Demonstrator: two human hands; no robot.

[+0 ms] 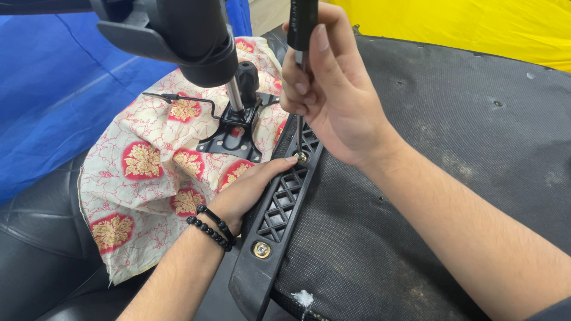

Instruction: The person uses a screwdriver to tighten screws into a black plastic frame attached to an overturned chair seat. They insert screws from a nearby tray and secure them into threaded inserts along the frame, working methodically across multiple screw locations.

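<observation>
While our right hand [333, 89] grips the screwdriver [301, 35] upright, closed round its handle, its tip drops straight onto the screw [301, 157] in the black lattice bracket [279, 214], our left hand's [250, 187] fingertip touching beside it.

One head-worn camera looks steeply down, close over both hands [297, 137] on the chair underside [464, 154]

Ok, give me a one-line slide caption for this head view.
Right hand sets a screwdriver on a screw in a black lattice bracket while the left hand steadies it.
</observation>
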